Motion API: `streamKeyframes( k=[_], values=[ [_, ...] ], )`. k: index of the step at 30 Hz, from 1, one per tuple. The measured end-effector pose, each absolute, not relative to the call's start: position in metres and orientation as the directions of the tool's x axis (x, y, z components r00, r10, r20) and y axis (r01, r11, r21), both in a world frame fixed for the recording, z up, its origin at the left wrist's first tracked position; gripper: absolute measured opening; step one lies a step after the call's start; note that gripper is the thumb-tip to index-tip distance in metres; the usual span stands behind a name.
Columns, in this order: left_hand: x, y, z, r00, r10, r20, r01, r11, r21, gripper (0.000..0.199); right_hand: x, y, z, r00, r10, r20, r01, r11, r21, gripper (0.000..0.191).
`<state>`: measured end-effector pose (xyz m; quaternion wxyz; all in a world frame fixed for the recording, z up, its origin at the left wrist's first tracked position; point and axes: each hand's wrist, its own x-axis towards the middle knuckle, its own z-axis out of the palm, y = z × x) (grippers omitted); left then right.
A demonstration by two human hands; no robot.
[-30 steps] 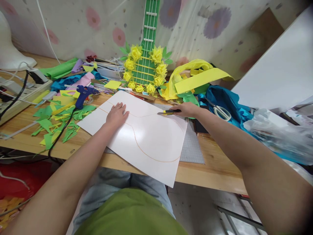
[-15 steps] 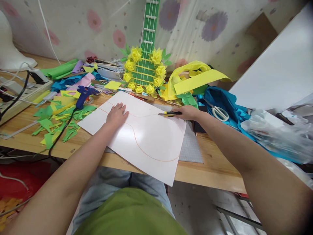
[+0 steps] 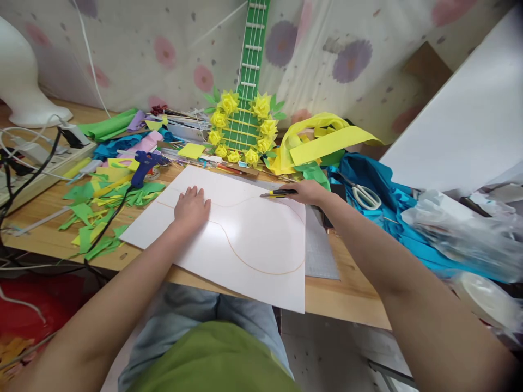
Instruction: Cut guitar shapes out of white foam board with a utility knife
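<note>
A white board (image 3: 261, 239) with a curved orange outline lies on the wooden table, its near corner jutting past the front edge. My left hand (image 3: 192, 207) rests flat on its left part, fingers spread and holding nothing. My right hand (image 3: 308, 193) is closed round a yellow and black utility knife (image 3: 281, 193), whose blade points left at the upper curve of the outline. Whether the blade tip touches the board cannot be told. Partly under the board, a grey cutting mat (image 3: 321, 253) shows on the right.
Behind the board stands a green guitar shape (image 3: 242, 128) with yellow paper flowers. A blue glue gun (image 3: 143, 166) lies among paper scraps (image 3: 84, 212) at left. White-handled scissors (image 3: 366, 197) rest on blue paper at right, near plastic bags (image 3: 461, 234).
The board has turned slightly, and its left corner now sits lower and further left. My right hand and the knife have shifted slightly left. The camera view has also moved a little.
</note>
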<state>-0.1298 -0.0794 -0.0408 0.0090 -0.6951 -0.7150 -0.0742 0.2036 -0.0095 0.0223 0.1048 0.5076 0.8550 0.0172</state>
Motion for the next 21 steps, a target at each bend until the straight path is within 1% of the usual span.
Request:
streamKeyframes(
  k=[3,6,9,11,14,18,21],
  values=[
    [-0.131,-0.081,-0.028,-0.053,0.99,0.134,0.998,0.048,0.038,0.044,0.187,0.001,0.021,-0.486,0.861,-0.149,0.862,0.501,0.082,0.041],
    [-0.122,-0.068,-0.016,0.047,0.986,0.158,0.999,-0.05,0.015,0.044,0.173,0.011,0.019,-0.525,0.837,-0.157,0.844,0.535,0.03,0.04],
    [-0.106,-0.051,-0.019,0.208,0.973,0.1,0.976,-0.214,0.05,0.049,0.168,0.017,0.018,-0.561,0.812,-0.159,0.824,0.567,-0.01,0.038],
    [-0.096,-0.044,-0.027,0.254,0.966,0.041,0.962,-0.257,0.093,0.053,0.169,0.019,0.017,-0.567,0.808,-0.161,0.82,0.572,-0.014,0.038],
    [-0.09,-0.04,-0.04,0.238,0.971,0.014,0.962,-0.238,0.132,0.057,0.172,0.019,0.014,-0.57,0.807,-0.157,0.817,0.577,-0.002,0.037],
    [-0.091,-0.041,-0.045,0.231,0.973,0.023,0.963,-0.232,0.139,0.058,0.174,0.016,0.011,-0.572,0.807,-0.147,0.815,0.58,0.015,0.039],
    [-0.092,-0.04,-0.044,0.228,0.973,0.028,0.963,-0.23,0.143,0.058,0.176,0.016,0.01,-0.577,0.802,-0.152,0.812,0.584,-0.004,0.039]
  ],
)
